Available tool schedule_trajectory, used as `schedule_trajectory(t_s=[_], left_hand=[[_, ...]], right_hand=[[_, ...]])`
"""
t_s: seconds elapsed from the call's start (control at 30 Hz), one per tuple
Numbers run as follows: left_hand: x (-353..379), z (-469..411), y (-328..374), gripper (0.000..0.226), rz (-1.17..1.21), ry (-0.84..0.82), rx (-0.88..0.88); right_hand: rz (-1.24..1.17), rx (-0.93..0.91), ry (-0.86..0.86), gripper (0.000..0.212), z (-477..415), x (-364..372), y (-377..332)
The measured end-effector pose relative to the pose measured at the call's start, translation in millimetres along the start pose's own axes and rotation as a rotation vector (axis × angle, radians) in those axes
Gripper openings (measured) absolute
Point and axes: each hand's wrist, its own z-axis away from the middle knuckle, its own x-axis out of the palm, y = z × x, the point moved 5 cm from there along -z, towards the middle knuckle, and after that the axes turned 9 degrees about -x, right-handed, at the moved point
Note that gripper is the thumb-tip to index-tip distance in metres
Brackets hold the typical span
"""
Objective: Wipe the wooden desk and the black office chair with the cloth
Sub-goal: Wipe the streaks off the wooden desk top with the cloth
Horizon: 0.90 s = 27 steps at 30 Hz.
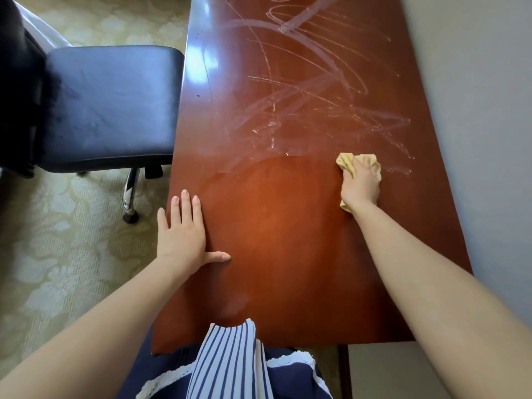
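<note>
Gripping cloth (345, 162), right hand (361, 187) outstretched

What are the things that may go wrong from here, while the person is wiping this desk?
1. The left hand lies flat on the streak-free near part of the wooden desk; it may leave prints there.
2. The yellow cloth is bunched under the right hand, so it may only smear the white streaks on the far half.
3. The right hand works close to the grey wall and may bump it.
</note>
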Motion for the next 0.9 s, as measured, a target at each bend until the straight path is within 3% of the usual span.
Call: schedule_trajectory(t_s=[0.2,0.37,0.67,0.8,0.9], left_hand=[[1.2,-1.1,-2.7,0.138,0.024,0.017,0.0],[4.0,-1.5,-5.6,0.137,0.091,0.044,0.012],[17.0,5.0,-33.0,0.128,0.482,0.083,0.132],[37.3,16.6,-56.8,0.136,0.544,0.018,0.12],[53.4,23.0,-69.1,0.141,0.552,-0.083,0.168]], right_hand=[[0.019,-0.369,-0.136,0.04,13.3,41.8,-111.5],[-0.026,-0.719,-0.275,0.048,77.7,76.0,-173.2],[-0.073,-1.101,-0.358,0.048,180.8,62.8,-113.8],[0.079,-1.421,-0.382,0.051,194.5,50.1,-83.1],[0.236,-1.617,-0.514,0.067,179.4,44.8,-74.7]])
